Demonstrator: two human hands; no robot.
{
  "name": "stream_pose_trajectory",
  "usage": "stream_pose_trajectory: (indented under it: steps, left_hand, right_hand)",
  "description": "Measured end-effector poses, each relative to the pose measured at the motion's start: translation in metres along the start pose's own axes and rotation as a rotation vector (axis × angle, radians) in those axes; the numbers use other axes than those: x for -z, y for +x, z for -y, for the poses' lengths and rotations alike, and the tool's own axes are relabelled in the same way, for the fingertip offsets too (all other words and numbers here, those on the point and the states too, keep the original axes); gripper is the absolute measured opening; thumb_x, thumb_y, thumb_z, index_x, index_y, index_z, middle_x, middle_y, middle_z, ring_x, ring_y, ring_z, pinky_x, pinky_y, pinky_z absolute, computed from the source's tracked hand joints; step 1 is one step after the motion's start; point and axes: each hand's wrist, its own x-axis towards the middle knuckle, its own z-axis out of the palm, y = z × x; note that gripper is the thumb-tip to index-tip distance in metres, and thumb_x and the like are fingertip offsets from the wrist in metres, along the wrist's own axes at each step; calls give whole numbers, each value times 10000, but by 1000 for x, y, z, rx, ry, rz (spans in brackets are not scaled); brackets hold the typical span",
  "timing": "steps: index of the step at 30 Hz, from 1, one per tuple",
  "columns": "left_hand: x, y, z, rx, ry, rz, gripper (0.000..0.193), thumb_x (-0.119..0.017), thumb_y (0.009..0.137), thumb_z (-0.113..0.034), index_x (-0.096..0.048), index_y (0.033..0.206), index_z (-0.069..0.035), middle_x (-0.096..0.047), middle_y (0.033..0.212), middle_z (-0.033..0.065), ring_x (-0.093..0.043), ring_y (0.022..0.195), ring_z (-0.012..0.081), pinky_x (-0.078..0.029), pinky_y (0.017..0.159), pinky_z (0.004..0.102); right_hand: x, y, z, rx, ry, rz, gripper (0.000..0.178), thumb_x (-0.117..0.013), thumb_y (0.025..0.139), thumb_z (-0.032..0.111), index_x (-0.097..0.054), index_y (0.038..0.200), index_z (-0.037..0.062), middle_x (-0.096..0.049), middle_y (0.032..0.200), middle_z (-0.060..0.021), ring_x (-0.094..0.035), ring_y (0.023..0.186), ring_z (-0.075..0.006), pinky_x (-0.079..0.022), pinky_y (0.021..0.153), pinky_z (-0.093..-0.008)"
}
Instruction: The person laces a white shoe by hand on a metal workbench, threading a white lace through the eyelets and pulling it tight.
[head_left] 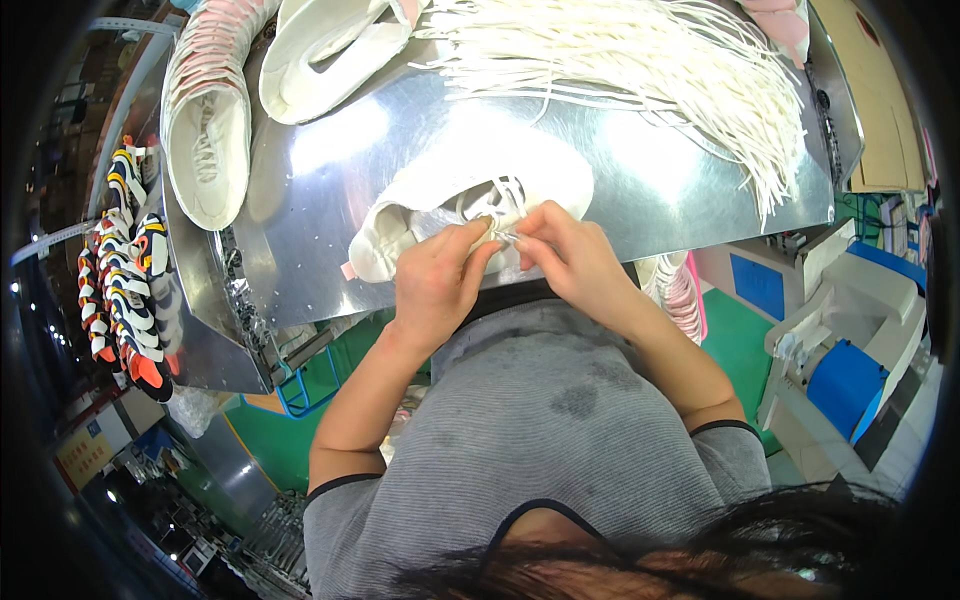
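A white shoe upper (400, 198) lies on its side on the metal table, close to the front edge. White lace loops (508, 192) stand up from its eyelets. My left hand (440, 275) is closed in a pinch at the lacing, thumb and forefinger together on the shoelace. From the other side my right hand (567, 250) pinches at the same lacing, its fingertips almost meeting those of the left. The lace ends between the fingers are mostly hidden.
A thick bundle of white shoelaces (640, 75) spreads over the back of the metal table (310, 240). Nested white-and-pink shoe uppers (207, 150) stand at the left, another white upper (330, 55) beside them. Colourful shoes (130, 280) hang at far left. A grey-and-blue machine (845, 370) stands right.
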Motion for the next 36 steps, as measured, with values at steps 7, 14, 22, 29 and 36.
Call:
stream_pose_trajectory:
  steps: [7,14,22,29,36]
  left_hand:
    - [3,-17,-3,-17,32,34,354,-776,827,-20,-580,1121,-5,-696,912,142,-702,752,306,-534,627,356]
    - [-2,-20,4,-243,99,-33,350,-808,787,-16,-553,1026,-34,-662,838,112,-612,629,289,-470,551,369]
    - [1,-24,17,-400,119,-67,211,-707,807,-28,-589,981,-49,-557,682,45,-531,556,214,-419,502,326]
    - [0,-32,20,-488,160,-80,211,-703,783,-19,-618,976,-28,-582,713,49,-543,572,193,-424,515,302]
    - [-3,-33,21,-511,134,-88,235,-711,742,-22,-619,957,-37,-650,810,56,-587,616,172,-435,526,289]
  right_hand:
    - [17,-4,9,-80,-207,97,186,-614,949,142,-526,1067,28,-677,785,-147,-686,736,-303,-519,665,-403]
    - [5,17,36,429,-331,46,133,-621,894,166,-626,983,67,-690,814,-108,-674,735,-342,-516,656,-442]
    - [10,15,47,254,-505,46,164,-642,904,153,-651,1052,85,-687,775,-140,-674,736,-348,-515,672,-426]
    - [-7,46,45,274,-592,464,169,-621,926,180,-612,1075,101,-664,729,-163,-657,691,-345,-490,619,-417]
    - [19,25,46,214,-815,317,187,-653,885,146,-635,1061,87,-674,756,-160,-661,700,-338,-498,622,-418]
